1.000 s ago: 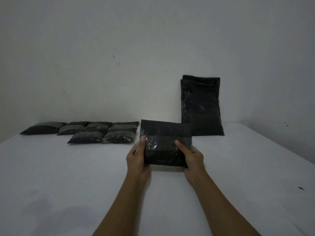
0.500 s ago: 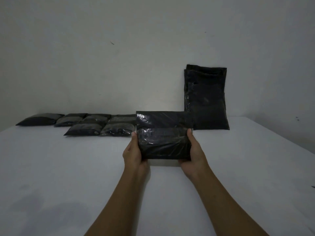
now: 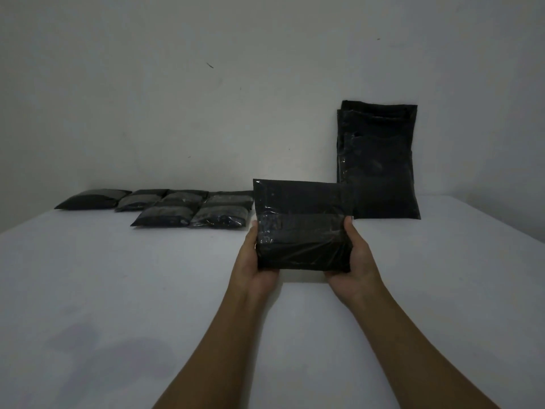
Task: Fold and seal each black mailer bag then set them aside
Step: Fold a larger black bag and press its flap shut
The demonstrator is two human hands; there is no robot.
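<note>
The left hand (image 3: 255, 261) and the right hand (image 3: 352, 264) grip a glossy, crinkled black mailer bag (image 3: 302, 228) by its sides, just above the white tabletop (image 3: 118, 290). Sealed, pillow-shaped packs (image 3: 182, 206) lie far left. Flat unsealed bags (image 3: 380, 160) lean on the wall behind. No writing is legible.

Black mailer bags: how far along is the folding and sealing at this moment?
Done: six folded black plastic mailer packets lie in rows at the far left of the white table. In hand: the left hand and right hand grip one filled black mailer bag by its sides, its top flap apparently upright, not yet folded down. Left: a stack of flat black mailers leaning against the wall; count unclear.
</note>
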